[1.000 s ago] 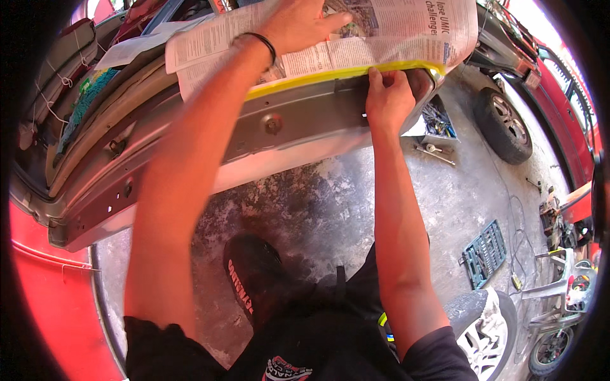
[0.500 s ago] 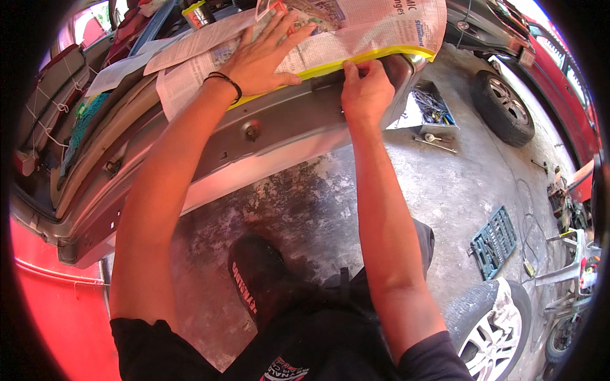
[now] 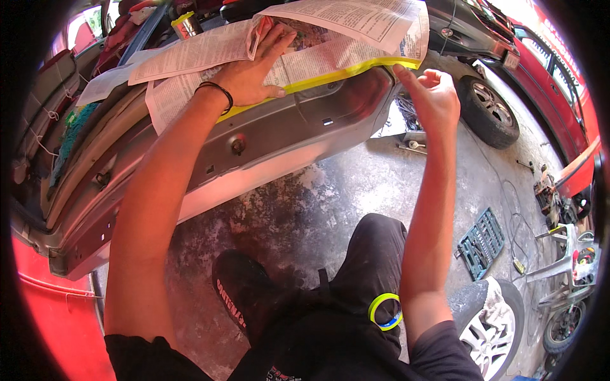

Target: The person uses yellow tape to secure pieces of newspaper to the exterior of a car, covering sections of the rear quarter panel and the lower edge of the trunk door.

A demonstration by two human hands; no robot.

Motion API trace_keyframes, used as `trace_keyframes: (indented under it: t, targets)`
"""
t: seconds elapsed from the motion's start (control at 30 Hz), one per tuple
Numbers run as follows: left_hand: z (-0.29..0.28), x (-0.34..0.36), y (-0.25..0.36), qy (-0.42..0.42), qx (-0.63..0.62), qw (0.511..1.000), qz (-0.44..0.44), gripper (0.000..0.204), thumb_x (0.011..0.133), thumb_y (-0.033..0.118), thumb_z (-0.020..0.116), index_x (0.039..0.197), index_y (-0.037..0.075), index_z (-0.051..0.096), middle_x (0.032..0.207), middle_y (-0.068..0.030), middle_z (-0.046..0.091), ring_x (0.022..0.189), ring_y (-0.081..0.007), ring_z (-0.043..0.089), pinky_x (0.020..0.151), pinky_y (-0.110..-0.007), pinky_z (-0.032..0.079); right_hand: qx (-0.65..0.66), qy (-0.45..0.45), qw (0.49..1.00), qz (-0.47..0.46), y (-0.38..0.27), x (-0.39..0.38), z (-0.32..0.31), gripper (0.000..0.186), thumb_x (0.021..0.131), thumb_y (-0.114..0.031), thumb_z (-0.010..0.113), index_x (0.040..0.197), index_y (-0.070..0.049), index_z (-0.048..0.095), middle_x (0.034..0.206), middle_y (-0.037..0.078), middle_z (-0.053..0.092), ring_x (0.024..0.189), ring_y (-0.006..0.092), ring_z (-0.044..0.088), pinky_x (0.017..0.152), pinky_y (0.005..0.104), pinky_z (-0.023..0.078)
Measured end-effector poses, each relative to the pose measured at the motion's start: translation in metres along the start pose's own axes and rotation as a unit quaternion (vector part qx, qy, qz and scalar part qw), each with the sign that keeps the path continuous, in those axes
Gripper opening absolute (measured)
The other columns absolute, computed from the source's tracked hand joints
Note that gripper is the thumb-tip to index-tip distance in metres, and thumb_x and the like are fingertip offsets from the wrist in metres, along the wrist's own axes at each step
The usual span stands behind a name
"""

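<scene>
My left hand (image 3: 251, 76) lies open, fingers spread, on newspaper sheets (image 3: 343, 63) covering the top of a grey metal car panel (image 3: 279, 120). A strip of yellow masking tape (image 3: 324, 80) runs along the lower edge of the paper where it meets the panel. At the strip's right end is my right hand (image 3: 432, 95); its thumb tip touches the tape near the panel's corner. The other fingers curl loosely, apart from the thumb, with nothing visible in them. A yellow tape roll (image 3: 386, 311) rests against my dark trouser leg.
A can (image 3: 185, 25) stands beyond the newspaper. On the concrete floor to the right are a loose wheel (image 3: 488, 111), an open blue socket set (image 3: 481, 244), a nearer wheel (image 3: 495, 333) and a cable (image 3: 511, 209). A red car (image 3: 553, 76) stands far right.
My right hand has slid right along the tape to the panel's corner, its pinch loosened. My left hand stays on the paper. The tape roll now shows on my leg, and the view has shifted slightly.
</scene>
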State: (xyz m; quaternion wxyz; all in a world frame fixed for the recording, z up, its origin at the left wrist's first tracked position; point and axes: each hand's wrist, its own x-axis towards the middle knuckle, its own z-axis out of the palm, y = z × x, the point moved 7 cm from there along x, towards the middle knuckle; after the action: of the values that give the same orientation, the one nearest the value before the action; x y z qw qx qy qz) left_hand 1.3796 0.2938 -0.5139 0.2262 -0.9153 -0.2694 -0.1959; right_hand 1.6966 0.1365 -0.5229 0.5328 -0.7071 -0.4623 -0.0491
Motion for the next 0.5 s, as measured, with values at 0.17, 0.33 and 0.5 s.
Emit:
trace_keyframes:
  t: [0.17,0.33,0.5]
  targets:
    - [0.002,0.005,0.007,-0.015,0.009,1.0,-0.009,0.117,0.087,0.042,0.085,0.176,0.025,0.01,0.183,-0.0118,0.009,0.168,-0.0389,0.005,0.135,-0.053,0.023,-0.061,-0.119,0.987,-0.091,0.006,0.056,0.012,0.052,0.084,-0.059,0.083,0.11,-0.014,0.085,0.103,0.013,0.083,0.097,0.0296,0.08,0.089,0.0434,0.059]
    - [0.0,-0.001,0.003,-0.046,-0.03,0.998,-0.042,0.119,0.086,0.043,0.086,0.176,0.023,0.011,0.183,-0.0123,0.01,0.169,-0.0341,0.01,0.134,-0.052,0.027,0.033,-0.189,0.966,-0.171,-0.037,0.078,-0.009,0.035,0.094,-0.041,0.084,0.105,-0.007,0.085,0.082,0.0,0.077,0.071,0.0078,0.062,0.068,0.0317,0.052]
    - [-0.02,-0.001,0.003,-0.016,-0.071,0.997,-0.035,0.119,0.083,0.047,0.087,0.175,0.018,0.017,0.179,-0.023,0.017,0.166,-0.0404,0.017,0.133,-0.058,0.022,-0.014,-0.214,0.962,-0.171,-0.041,0.085,-0.004,0.043,0.089,-0.046,0.088,0.107,-0.006,0.085,0.082,0.002,0.078,0.073,0.0071,0.066,0.071,0.032,0.053]
